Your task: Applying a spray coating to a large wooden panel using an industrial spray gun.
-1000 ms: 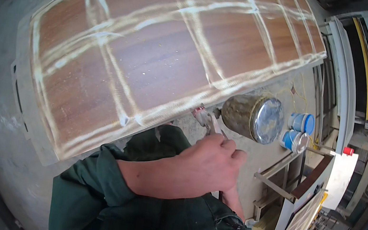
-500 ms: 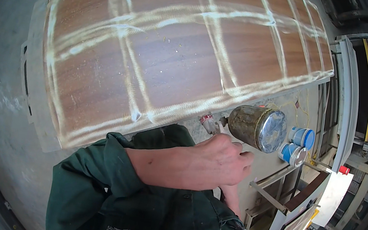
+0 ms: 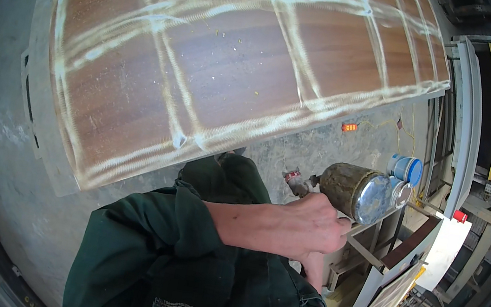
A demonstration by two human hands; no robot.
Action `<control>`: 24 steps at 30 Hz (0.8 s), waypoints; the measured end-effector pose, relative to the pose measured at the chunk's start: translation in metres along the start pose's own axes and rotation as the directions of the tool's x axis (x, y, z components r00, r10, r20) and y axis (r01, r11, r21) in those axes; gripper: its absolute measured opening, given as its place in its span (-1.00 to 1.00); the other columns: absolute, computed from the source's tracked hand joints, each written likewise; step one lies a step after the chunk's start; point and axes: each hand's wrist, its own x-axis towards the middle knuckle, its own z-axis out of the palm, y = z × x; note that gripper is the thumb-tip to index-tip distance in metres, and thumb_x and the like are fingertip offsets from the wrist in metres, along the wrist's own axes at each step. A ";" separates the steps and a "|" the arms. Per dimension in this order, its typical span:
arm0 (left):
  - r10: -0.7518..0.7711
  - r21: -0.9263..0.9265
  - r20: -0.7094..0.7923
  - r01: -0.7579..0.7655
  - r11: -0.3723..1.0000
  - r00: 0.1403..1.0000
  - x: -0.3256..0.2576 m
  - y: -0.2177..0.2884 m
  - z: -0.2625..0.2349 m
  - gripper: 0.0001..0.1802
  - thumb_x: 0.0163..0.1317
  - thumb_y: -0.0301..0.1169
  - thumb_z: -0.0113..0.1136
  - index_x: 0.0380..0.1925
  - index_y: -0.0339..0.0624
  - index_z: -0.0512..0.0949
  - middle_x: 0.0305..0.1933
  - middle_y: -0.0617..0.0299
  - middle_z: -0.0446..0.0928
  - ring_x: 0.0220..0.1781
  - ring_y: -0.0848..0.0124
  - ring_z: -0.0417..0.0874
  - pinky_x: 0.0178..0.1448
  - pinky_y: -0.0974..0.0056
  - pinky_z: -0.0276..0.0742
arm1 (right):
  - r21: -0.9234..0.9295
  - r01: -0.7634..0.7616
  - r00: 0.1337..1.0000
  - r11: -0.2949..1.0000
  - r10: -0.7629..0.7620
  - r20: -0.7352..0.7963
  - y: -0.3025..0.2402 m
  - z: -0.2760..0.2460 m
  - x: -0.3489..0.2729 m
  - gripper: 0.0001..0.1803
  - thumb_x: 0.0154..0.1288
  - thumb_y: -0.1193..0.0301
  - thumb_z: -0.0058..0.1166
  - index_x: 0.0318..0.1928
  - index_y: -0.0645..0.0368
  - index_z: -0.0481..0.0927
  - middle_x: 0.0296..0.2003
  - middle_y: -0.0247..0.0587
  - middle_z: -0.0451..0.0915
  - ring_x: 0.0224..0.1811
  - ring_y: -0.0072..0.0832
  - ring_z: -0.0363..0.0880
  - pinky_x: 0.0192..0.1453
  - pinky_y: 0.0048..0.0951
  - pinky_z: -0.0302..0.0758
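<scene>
A spray gun [image 3: 297,182] with a stained metal cup [image 3: 352,186] is at my hands, its nozzle end facing left. My left hand [image 3: 314,225] lies across the gun's rear with its fingers curled closed, though most of what they grip is hidden. Beneath it my right hand [image 3: 313,264] shows only at the wrist and its fingers are out of sight. Beyond the gun lies a large brown wood-grain panel [image 3: 225,79] marked with a grid of whitish sprayed bands.
Two blue-and-white cans [image 3: 407,169] stand to the right of the cup, one partly behind it. A small orange-red box [image 3: 350,127] and a yellow cord lie on the concrete floor [image 3: 297,152]. Metal frames [image 3: 372,247] and leaning boards [image 3: 385,304] crowd the right side.
My hands and the spray gun have shifted right, and the cup now covers part of the nearer can. The orange-red box has come into view. My left fingers remain curled.
</scene>
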 end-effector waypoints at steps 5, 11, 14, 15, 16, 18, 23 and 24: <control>0.015 0.140 -0.141 0.005 0.990 0.990 0.005 0.018 0.023 -0.68 -0.09 -0.32 0.42 -0.34 -0.31 0.71 -0.21 0.16 0.54 -0.16 0.23 0.68 -0.29 0.16 0.51 | 0.092 -0.026 1.000 0.995 0.028 -0.014 0.035 -0.022 -0.013 -0.51 0.43 0.13 0.35 0.21 0.11 0.60 -0.10 -0.33 0.64 -0.08 -0.54 0.62 0.00 -0.43 0.55; -0.068 0.241 -0.114 0.094 0.966 0.991 0.014 0.041 0.046 -0.66 -0.06 -0.33 0.34 -0.26 -0.28 0.68 -0.14 0.19 0.46 -0.12 0.26 0.56 -0.15 0.20 0.44 | 0.220 -0.018 1.000 0.975 0.019 -0.006 0.074 -0.029 -0.027 -0.53 0.44 0.14 0.35 0.19 0.13 0.60 -0.12 -0.34 0.64 -0.10 -0.56 0.62 -0.02 -0.43 0.55; -0.152 0.331 -0.071 0.167 0.929 0.986 0.020 0.059 0.066 -0.61 -0.07 -0.29 0.30 -0.24 -0.31 0.70 -0.19 0.20 0.48 -0.16 0.28 0.57 -0.16 0.21 0.44 | 0.285 -0.008 1.000 0.959 0.006 0.007 0.110 -0.047 -0.053 -0.54 0.44 0.14 0.34 0.19 0.13 0.60 -0.13 -0.34 0.64 -0.11 -0.57 0.62 -0.04 -0.43 0.55; -0.140 0.379 -0.167 0.194 0.905 0.976 0.024 0.064 0.076 -0.69 -0.02 -0.31 0.30 -0.29 -0.29 0.68 -0.20 0.20 0.46 -0.22 0.33 0.57 -0.18 0.23 0.41 | 0.309 -0.005 1.000 0.951 0.003 0.008 0.121 -0.052 -0.050 -0.54 0.44 0.14 0.34 0.18 0.13 0.60 -0.14 -0.35 0.64 -0.12 -0.57 0.62 -0.04 -0.43 0.55; -0.120 0.421 -0.262 0.225 0.879 0.958 0.029 0.069 0.083 -0.76 0.02 -0.33 0.29 -0.34 -0.26 0.65 -0.21 0.21 0.44 -0.28 0.37 0.57 -0.20 0.25 0.38 | 0.331 -0.003 1.000 0.944 -0.001 0.009 0.130 -0.058 -0.045 -0.54 0.44 0.15 0.34 0.18 0.14 0.61 -0.14 -0.35 0.64 -0.12 -0.57 0.62 -0.05 -0.43 0.55; -0.102 0.447 -0.297 0.232 0.864 0.950 0.042 0.075 0.095 -0.77 0.03 -0.33 0.29 -0.35 -0.24 0.65 -0.23 0.22 0.44 -0.26 0.37 0.56 -0.19 0.26 0.38 | 0.374 0.001 1.000 0.928 -0.005 0.011 0.148 -0.071 -0.032 -0.55 0.45 0.15 0.34 0.18 0.14 0.61 -0.15 -0.35 0.64 -0.13 -0.58 0.61 -0.05 -0.43 0.55; -0.040 0.517 -0.343 0.224 0.826 0.939 0.070 0.087 0.124 -0.77 0.05 -0.31 0.26 -0.33 -0.20 0.63 -0.28 0.23 0.43 -0.17 0.36 0.53 -0.14 0.27 0.37 | 0.465 0.015 0.999 0.885 -0.027 0.019 0.189 -0.100 -0.003 -0.56 0.46 0.16 0.33 0.16 0.15 0.61 -0.17 -0.36 0.64 -0.15 -0.59 0.61 -0.08 -0.44 0.55; -0.050 0.470 -0.331 0.211 0.857 0.942 0.072 0.091 0.127 -0.74 0.05 -0.35 0.26 -0.25 -0.23 0.65 -0.24 0.23 0.47 -0.17 0.36 0.54 -0.15 0.26 0.39 | 0.484 0.019 0.999 0.875 -0.036 0.026 0.195 -0.103 -0.002 -0.57 0.46 0.16 0.33 0.16 0.15 0.61 -0.17 -0.36 0.64 -0.16 -0.60 0.61 -0.08 -0.44 0.55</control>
